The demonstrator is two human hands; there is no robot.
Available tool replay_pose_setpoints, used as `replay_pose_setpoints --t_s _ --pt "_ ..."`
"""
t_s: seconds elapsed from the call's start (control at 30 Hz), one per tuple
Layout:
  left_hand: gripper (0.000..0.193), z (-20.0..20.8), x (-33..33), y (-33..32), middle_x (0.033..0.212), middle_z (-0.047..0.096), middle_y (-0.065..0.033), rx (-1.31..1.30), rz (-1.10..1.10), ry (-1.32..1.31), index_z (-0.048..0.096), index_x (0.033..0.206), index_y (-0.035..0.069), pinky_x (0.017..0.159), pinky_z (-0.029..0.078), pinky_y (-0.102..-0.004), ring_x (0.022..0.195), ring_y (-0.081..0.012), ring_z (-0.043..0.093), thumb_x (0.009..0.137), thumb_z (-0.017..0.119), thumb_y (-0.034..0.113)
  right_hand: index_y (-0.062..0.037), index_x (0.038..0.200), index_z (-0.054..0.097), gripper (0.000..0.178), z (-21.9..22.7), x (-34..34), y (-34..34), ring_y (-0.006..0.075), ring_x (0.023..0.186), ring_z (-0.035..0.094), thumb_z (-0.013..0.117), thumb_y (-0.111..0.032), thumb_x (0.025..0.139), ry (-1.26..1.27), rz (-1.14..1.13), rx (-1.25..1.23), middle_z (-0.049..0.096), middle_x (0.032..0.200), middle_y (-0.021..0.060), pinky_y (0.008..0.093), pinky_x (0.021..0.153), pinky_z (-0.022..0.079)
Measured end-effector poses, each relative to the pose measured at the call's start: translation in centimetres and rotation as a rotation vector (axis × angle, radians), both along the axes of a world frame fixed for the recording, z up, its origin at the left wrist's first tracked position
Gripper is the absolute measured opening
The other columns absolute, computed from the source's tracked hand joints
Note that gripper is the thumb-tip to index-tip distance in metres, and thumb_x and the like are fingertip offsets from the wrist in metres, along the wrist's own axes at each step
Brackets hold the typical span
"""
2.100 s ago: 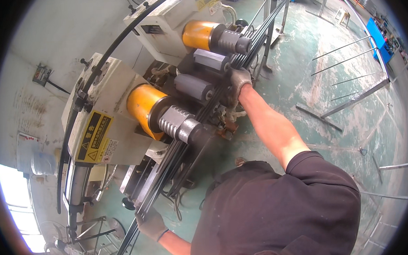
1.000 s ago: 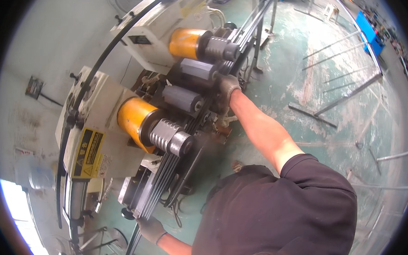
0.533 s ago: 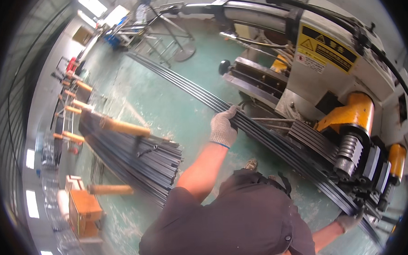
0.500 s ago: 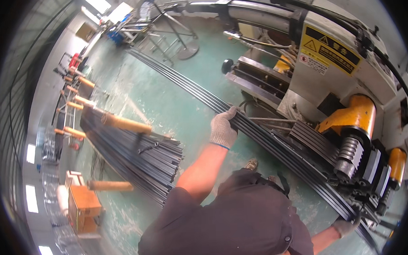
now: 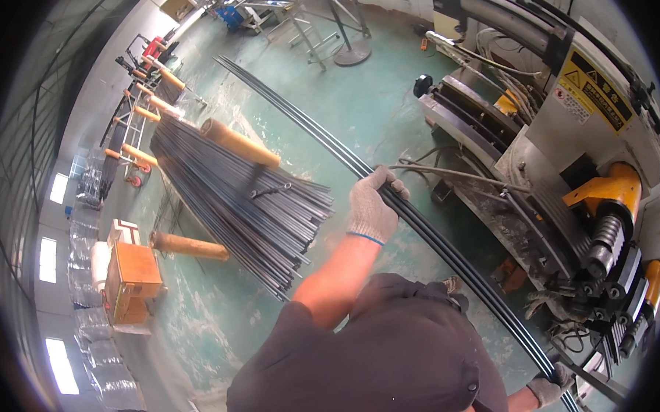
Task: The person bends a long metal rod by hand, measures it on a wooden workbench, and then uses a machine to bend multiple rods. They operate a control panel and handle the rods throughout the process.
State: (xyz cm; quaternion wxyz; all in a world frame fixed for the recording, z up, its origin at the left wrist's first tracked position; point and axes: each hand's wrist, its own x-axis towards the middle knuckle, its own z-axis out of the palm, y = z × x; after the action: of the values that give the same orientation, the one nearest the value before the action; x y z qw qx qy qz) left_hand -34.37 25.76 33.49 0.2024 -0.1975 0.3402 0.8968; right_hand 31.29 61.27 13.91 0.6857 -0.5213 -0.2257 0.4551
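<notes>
A bundle of long, thin, dark metal tubes [image 5: 458,263] runs slantwise across the view, from the far left down to the lower right. My left hand [image 5: 374,204], in a pale knitted glove, is wrapped round the bundle near its middle. At the near end, my right hand [image 5: 550,386], also gloved, grips the same tubes; part of its fingers is hidden. The bundle is held in front of my body, with green floor showing between it and the machine [image 5: 555,133] on the right.
On the left, a large pile of similar tubes [image 5: 230,188] rests beside orange rollers [image 5: 239,142], with a wrench [image 5: 270,189] on top. A wooden box [image 5: 134,277] stands farther left. Yellow-orange machine parts [image 5: 609,194] and a cable [image 5: 454,172] are at right.
The tubes in my hands have come away from the machine's side, leaving a wider gap. My view has turned left, so machine and pile appear farther right. Both hands keep their hold.
</notes>
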Motion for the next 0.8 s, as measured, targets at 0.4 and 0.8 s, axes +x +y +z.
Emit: replay_pose_setpoints --t_s 0.4,0.8 --pt "0.013 -1.6 -3.8 -25.0 0.085 0.052 -0.0035 -0.181 0.190 -0.017 0.060 0.111 0.001 0.065 0.047 -0.0347 0.072 -0.0172 0.051 0.114 0.061 0.014 -0.0052 0.104 0.066 0.033 3.2 1.3 -18.2 0.0202 0.073 0.068 0.050 -0.031 0.117 -0.184 0.000 -0.158 0.071 0.078 0.0054 0.0378 0.078 0.056" --pt "0.019 -7.0 3.5 -30.3 0.073 0.062 -0.0118 -0.457 0.016 0.026 0.065 0.085 0.002 0.068 0.054 -0.0412 0.071 -0.0275 0.064 0.102 0.062 0.010 -0.0193 0.084 0.046 0.033 -2.5 -7.1 -27.5 0.0136 0.057 0.040 0.055 -0.022 0.116 0.654 0.421 -0.157 0.040 0.063 -0.0053 0.0284 0.055 0.035"
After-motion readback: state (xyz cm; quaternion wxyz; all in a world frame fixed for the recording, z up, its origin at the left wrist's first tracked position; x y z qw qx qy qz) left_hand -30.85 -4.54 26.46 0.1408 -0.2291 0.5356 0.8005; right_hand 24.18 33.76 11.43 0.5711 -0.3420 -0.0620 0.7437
